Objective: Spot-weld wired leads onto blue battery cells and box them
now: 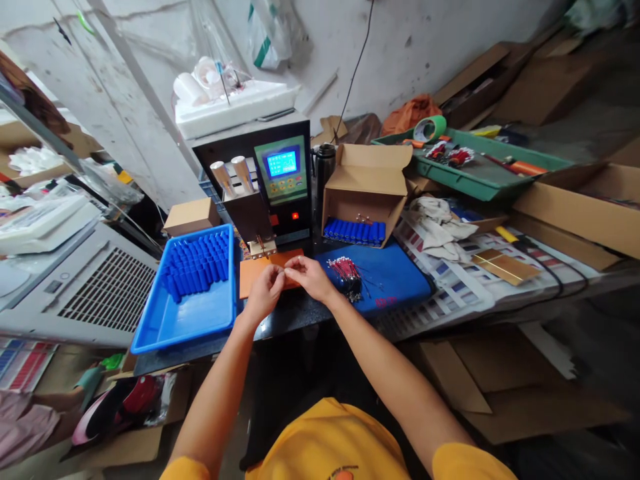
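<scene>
My left hand (264, 291) and my right hand (309, 276) meet over an orange board (252, 275), fingertips pinched close together. Whatever lies between the fingers is too small and hidden to name. Just behind them stand the electrodes (262, 247) of a machine that looks like a spot welder (301, 230), its screen (283, 163) lit. To the left, a blue tray (193, 325) holds rows of blue cylindrical cells (197, 265). Right of my right hand, a bundle of red and black wires (345, 272) with pale ends rests on a blue mat (395, 280).
An opened cardboard box (373, 167) behind the mat contains more blue cells (355, 231). Further right are a white cloth (437, 223) and a green tray (500, 175) with tape and wires. A small closed carton (190, 217) sits behind the blue tray.
</scene>
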### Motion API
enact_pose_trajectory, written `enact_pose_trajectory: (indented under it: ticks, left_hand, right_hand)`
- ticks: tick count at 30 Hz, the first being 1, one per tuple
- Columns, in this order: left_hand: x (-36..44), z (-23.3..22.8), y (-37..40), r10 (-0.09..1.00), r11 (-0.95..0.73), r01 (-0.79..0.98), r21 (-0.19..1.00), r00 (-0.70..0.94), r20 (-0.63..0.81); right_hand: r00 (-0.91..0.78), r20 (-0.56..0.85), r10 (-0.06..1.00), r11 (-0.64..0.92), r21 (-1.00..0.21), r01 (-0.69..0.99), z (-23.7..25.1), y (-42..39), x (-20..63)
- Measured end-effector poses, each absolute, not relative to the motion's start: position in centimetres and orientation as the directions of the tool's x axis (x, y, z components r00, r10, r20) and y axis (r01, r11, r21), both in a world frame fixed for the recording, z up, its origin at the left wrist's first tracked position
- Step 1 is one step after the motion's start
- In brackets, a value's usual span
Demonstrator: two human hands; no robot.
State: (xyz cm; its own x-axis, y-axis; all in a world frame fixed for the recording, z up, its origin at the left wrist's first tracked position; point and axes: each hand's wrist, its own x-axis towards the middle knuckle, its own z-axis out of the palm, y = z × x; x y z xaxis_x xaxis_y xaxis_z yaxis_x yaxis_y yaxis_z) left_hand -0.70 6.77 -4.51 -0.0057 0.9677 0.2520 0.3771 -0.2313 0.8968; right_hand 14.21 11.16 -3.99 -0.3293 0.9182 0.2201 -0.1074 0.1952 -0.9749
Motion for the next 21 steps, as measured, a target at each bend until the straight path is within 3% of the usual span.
enact_pose_trajectory:
  ticks: [8, 13, 17, 21]
  left_hand:
    - [-1.6, -4.8, 5.6, 0.97, -0.237, 0.421, 0.876, 0.047, 0.24]
    - [-5.0, -4.7, 4.7, 0.928, -0.201, 0.516, 0.833, -0.171, 0.33]
    - [-11.1, -4.1, 5.8, 0.857, -0.041, 0.789, 0.613, -0.288, 0.428]
    - [-14.7, -3.7, 8.1, 0.928, 0.142, 0.958, 0.25, -0.217, 0.303]
  right_hand:
    - [-0.441, 0.179, 0.879, 0.179, -0.983, -0.043, -4.1, 10.9, 14.1]
    - [-0.35, 0.241, 0.905, 0.259, -0.966, 0.005, -4.4, 11.5, 13.2]
    - [-0.314, 0.244, 0.918, 0.256, -0.967, -0.004, -4.8, 11.9, 12.3]
    - [-0.307, 0.238, 0.922, 0.252, -0.968, 0.007, -5.0, 11.9, 12.0]
